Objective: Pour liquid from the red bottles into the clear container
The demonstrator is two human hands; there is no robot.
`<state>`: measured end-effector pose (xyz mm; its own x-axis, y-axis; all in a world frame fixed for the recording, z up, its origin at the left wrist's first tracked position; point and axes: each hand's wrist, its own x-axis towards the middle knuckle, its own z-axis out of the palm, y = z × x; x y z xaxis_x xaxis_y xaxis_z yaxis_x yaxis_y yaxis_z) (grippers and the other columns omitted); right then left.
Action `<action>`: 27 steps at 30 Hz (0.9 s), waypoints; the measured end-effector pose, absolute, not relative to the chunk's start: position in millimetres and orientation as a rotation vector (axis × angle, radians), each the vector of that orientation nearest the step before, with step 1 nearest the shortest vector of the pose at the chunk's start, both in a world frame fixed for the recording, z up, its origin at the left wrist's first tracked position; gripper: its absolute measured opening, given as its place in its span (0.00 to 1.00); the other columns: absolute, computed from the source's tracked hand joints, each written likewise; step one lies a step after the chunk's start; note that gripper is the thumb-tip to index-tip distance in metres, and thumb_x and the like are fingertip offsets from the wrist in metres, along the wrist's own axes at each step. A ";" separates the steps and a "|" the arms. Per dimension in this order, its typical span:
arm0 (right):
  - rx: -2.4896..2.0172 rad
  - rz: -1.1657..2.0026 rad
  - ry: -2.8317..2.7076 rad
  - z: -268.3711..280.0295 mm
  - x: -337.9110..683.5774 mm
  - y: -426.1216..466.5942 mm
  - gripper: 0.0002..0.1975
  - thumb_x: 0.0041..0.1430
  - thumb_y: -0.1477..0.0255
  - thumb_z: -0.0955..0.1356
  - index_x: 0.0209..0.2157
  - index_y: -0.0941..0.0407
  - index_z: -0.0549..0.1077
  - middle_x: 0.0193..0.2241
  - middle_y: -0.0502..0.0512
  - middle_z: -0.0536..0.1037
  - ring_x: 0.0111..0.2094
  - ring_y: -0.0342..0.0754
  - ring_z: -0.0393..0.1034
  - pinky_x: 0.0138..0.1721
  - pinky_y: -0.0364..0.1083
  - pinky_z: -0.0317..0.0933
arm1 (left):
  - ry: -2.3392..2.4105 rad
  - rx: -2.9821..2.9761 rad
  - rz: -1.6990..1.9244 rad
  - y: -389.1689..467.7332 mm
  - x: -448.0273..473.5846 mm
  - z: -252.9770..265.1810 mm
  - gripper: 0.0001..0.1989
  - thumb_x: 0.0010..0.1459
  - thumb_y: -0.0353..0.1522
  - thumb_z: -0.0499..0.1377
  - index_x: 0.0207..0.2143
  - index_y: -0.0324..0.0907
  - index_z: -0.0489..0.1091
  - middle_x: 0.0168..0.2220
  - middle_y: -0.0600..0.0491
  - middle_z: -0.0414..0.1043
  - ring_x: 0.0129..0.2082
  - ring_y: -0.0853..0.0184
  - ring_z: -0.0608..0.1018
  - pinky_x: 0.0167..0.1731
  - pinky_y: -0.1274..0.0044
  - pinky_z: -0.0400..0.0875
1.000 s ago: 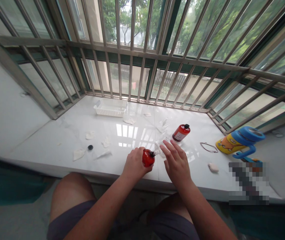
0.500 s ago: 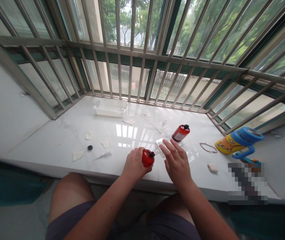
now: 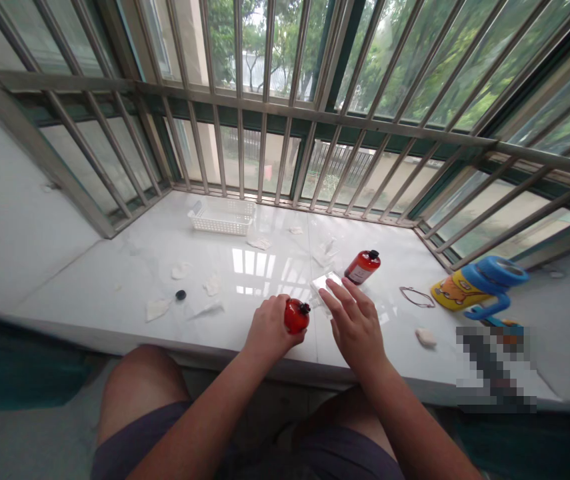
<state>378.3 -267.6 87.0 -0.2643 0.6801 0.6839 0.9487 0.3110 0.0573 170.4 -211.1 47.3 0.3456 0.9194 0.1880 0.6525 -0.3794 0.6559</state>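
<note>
My left hand (image 3: 269,330) is wrapped around a red bottle (image 3: 295,316) whose small black neck tilts to the right. My right hand (image 3: 357,327) hovers to the right of it with fingers stretched and apart. Under and beside those fingertips lies a clear, shiny flat piece (image 3: 325,281), like plastic; whether they touch it I cannot tell. Just beyond the right fingertips a second red bottle (image 3: 363,268), with a pale label and black cap, lies tilted on the white sill. A small black cap (image 3: 181,295) rests to the left.
A white perforated basket (image 3: 222,225) sits by the window bars. Crumpled white scraps (image 3: 211,285) and clear wrappers (image 3: 327,251) are scattered about. At the right are a thin cord loop (image 3: 417,297), a pale lump (image 3: 425,337) and a blue-yellow flask (image 3: 477,283). The sill's front edge (image 3: 205,341) runs before my knees.
Almost nothing differs. My right hand has shifted very slightly to the right, and my left hand still grips the red bottle in the same place.
</note>
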 end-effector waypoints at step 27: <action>-1.404 -0.703 -2.091 90.3 381.4 -263.2 0.29 0.71 0.83 0.66 0.68 0.48 0.68 0.67 0.55 0.73 0.70 0.60 0.62 0.64 0.59 0.59 | 1.375 2.111 0.748 -210.9 169.8 48.4 0.30 0.47 0.38 0.74 0.51 0.46 0.67 0.48 0.47 0.76 0.49 0.52 0.78 0.52 0.62 0.73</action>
<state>381.4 -263.2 90.3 -0.3265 0.6655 0.6711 0.9358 0.3276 0.1305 169.8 -210.9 48.4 0.3361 0.9263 0.1702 0.6466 -0.3584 0.6734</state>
